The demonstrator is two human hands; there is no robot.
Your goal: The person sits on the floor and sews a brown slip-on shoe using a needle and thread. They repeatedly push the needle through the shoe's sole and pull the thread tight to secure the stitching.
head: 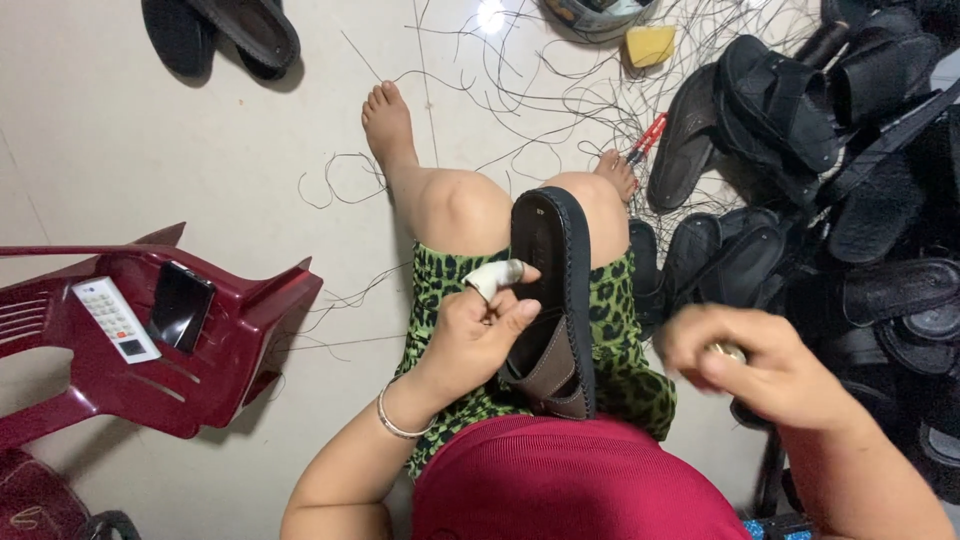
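The room is evenly and fairly brightly lit from overhead. A small white glare spot [491,15] sits on the glossy floor [150,130] at the top centre of the frame. Shadows are soft: a faint one under the maroon chair [200,330] at the left, another beside the legs. The right hand [760,365] at lower right is smeared by motion blur. The pile of black sandals [850,180] at the right loses detail in the dark. Lines bow slightly towards the edges.
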